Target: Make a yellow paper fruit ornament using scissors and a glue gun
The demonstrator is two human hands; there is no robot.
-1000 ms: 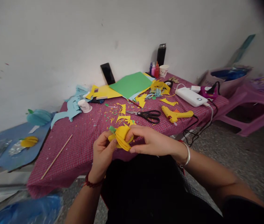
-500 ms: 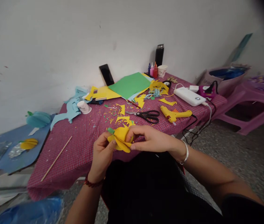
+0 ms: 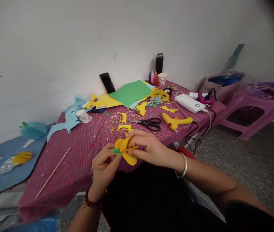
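Observation:
Both hands hold a yellow folded-paper fruit (image 3: 126, 150) with a small green stem above the near edge of the red checked table (image 3: 83, 151). My left hand (image 3: 104, 166) pinches its left end at the green stem, fingers closed. From the right, my right hand (image 3: 148, 148) grips the yellow layers between thumb and fingers; a silver bangle sits on that wrist. The paper layers are fanned apart between the two hands.
On the table lie black scissors (image 3: 148, 122), a yellow glue gun (image 3: 175, 121), a white power bank (image 3: 189, 103), green paper (image 3: 130, 91), yellow scraps, a paper cup (image 3: 83, 116) and a wooden stick (image 3: 53, 172). A purple stool (image 3: 253, 106) stands at right.
The paper fruit has been turned and spread open between my hands, its layers now fanned. The view has shifted slightly, so the table sits lower and further left.

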